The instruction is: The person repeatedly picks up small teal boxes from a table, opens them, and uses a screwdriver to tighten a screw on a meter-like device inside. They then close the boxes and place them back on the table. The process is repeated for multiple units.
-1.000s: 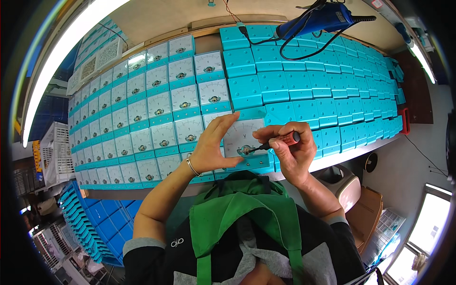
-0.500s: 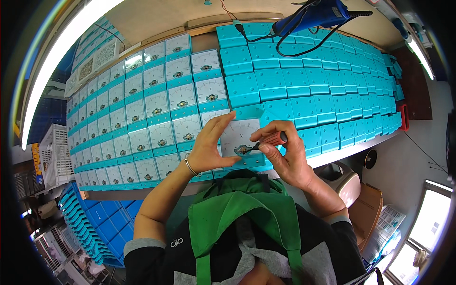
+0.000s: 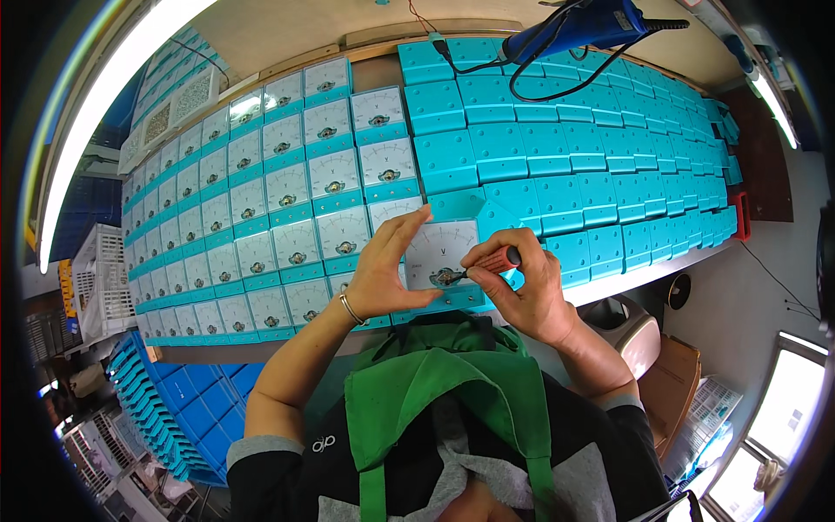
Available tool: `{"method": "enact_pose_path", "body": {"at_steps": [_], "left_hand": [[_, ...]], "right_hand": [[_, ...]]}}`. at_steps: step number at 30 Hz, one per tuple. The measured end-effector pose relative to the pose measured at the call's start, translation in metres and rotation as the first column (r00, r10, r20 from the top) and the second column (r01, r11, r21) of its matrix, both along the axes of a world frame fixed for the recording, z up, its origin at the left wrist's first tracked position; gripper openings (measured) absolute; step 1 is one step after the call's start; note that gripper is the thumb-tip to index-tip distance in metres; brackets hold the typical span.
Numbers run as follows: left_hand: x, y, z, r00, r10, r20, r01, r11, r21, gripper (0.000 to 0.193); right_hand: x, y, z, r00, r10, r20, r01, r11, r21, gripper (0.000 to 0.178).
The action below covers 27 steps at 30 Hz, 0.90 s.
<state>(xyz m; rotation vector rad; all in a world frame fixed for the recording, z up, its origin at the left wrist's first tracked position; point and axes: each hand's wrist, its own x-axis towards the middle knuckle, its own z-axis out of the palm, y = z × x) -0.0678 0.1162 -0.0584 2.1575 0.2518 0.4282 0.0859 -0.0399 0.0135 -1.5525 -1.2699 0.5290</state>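
Note:
In front of me lies a panel voltmeter (image 3: 442,244) with a white dial face and a turquoise base. My left hand (image 3: 383,270) grips its left side, fingers at the upper edge and thumb along the lower. A small screwdriver (image 3: 496,260) with a red handle is pinched in my right hand (image 3: 532,291), fingers closed round it. Its thin shaft slants down to the left, and the tip meets the round metal movement at the bottom middle of the dial. Whether the tip sits in a screw is too small to tell.
Rows of similar meters (image 3: 287,187) cover the bench to the left. Stacked turquoise covers (image 3: 557,148) fill the right side. A blue corded tool (image 3: 574,35) hangs above them. White trays of small parts (image 3: 193,97) stand at the far left; a stool (image 3: 631,335) is at right.
My right hand has shifted slightly and turned the screwdriver handle a little. The tip stays at the meter's movement, and my left hand keeps its hold.

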Motion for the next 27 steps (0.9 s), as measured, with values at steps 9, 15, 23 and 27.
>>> {"method": "enact_pose_path", "body": {"at_steps": [9,15,23,27], "left_hand": [[-0.002,0.000,-0.002,1.000,0.004,-0.010,-0.004,1.000,-0.014,0.103],[-0.004,-0.001,-0.002,1.000,-0.004,-0.022,0.003,1.000,-0.013,0.103],[-0.023,-0.010,-0.023,0.986,0.117,-0.116,-0.159,0.857,-0.491,0.097],[-0.052,-0.034,-0.053,0.950,0.111,-0.291,-0.292,-0.013,-0.956,0.098]], "right_hand": [[-0.001,0.000,-0.002,1.000,-0.015,-0.020,0.014,1.000,-0.023,0.032],[-0.003,0.000,-0.001,1.000,-0.018,-0.025,0.017,1.000,-0.017,0.031],[0.007,-0.014,0.007,0.905,-0.149,-0.400,0.207,0.973,0.105,0.020],[0.050,-0.030,-0.020,0.835,-0.306,-0.458,0.341,0.940,-0.007,0.019]]}}
